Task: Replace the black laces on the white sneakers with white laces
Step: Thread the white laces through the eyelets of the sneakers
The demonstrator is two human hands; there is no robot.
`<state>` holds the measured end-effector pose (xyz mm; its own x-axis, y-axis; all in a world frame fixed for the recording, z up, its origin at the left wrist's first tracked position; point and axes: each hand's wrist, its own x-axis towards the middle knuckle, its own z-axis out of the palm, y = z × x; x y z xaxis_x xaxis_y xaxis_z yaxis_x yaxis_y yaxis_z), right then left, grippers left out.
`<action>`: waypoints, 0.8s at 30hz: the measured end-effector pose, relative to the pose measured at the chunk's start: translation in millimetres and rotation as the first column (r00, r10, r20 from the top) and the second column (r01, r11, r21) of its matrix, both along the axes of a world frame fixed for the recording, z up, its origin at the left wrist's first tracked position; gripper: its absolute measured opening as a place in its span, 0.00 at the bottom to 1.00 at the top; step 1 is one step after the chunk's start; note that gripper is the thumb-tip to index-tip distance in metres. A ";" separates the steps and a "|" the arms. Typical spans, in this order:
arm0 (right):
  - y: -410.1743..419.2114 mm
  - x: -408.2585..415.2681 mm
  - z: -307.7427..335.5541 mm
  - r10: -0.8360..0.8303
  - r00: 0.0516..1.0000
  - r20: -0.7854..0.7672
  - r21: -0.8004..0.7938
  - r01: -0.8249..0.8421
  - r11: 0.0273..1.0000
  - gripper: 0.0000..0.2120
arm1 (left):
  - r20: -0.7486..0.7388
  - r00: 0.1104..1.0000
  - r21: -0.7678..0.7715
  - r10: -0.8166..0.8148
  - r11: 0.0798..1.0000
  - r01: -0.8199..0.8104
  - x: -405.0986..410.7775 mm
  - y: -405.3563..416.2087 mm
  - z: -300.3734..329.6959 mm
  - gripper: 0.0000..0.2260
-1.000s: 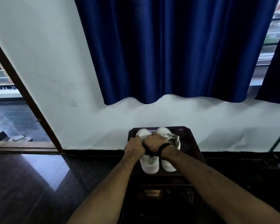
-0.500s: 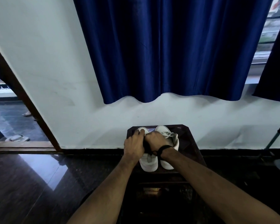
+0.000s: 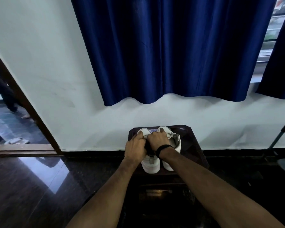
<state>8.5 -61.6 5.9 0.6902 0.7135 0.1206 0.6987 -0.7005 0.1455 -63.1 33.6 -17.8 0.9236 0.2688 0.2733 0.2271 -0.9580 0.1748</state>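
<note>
Sneakers (image 3: 152,164), white and smooth, stand side by side on a small dark glossy tabletop (image 3: 193,145) against the wall. Left hand (image 3: 135,148) and right hand (image 3: 158,139), fingers curled, grip black laces (image 3: 149,149) on the left sneaker.

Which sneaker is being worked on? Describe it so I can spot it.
Below the blue curtain, a dark stool against the wall carries two white sneakers. It is the left sneaker, with both hands meeting over it and black lace between them.
</note>
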 end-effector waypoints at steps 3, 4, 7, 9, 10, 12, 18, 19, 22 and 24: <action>1.1 0.7 -3.9 0.004 1.000 0.019 0.017 -0.004 1.000 0.09 | 0.061 0.997 -0.061 0.037 0.998 -0.033 -5.3 -5.6 5.6 0.12; -0.4 2.1 -5.7 -0.005 1.000 0.003 0.035 0.005 0.999 0.09 | 0.072 0.996 -0.079 0.044 0.996 -0.038 -5.9 -6.2 5.6 0.12; -11.7 9.4 -10.9 0.010 0.988 -0.151 0.176 0.017 0.984 0.08 | 0.113 0.992 -0.115 0.052 0.993 -0.039 -6.5 -3.9 -0.2 0.11; -21.3 11.5 -13.5 0.016 0.966 -0.258 0.312 0.067 0.948 0.14 | 0.119 0.991 -0.109 0.067 0.993 -0.054 -5.5 -3.3 -4.4 0.10; -24.0 11.4 -13.6 0.002 0.962 -0.272 0.342 0.095 0.935 0.17 | 0.125 0.990 -0.107 0.071 0.993 -0.057 -4.9 -3.3 -6.1 0.09; -20.7 9.2 -14.8 -0.047 0.970 -0.240 0.318 0.124 0.940 0.20 | 0.134 0.989 -0.124 0.070 0.991 -0.053 -5.1 -3.9 -8.1 0.09; -9.4 7.1 -17.7 -0.046 0.949 -0.311 0.317 0.149 0.937 0.17 | 0.191 0.978 -0.177 0.078 0.983 -0.044 -20.0 -10.9 -11.3 0.08; -17.3 6.9 -11.7 0.022 0.915 -0.403 0.373 0.143 0.917 0.16 | 0.234 0.971 -0.170 0.054 0.985 -0.014 -24.0 -11.3 -14.0 0.07; -51.3 1.3 -5.4 0.235 0.877 -0.418 0.631 0.095 0.770 0.10 | 0.317 0.944 -0.059 -0.090 0.992 0.114 -34.4 -11.6 -29.2 0.12; -77.3 -5.7 -13.9 0.126 0.963 -0.240 0.727 0.093 0.680 0.06 | 0.286 0.950 -0.012 -0.122 0.991 0.131 -39.0 -16.7 -34.4 0.16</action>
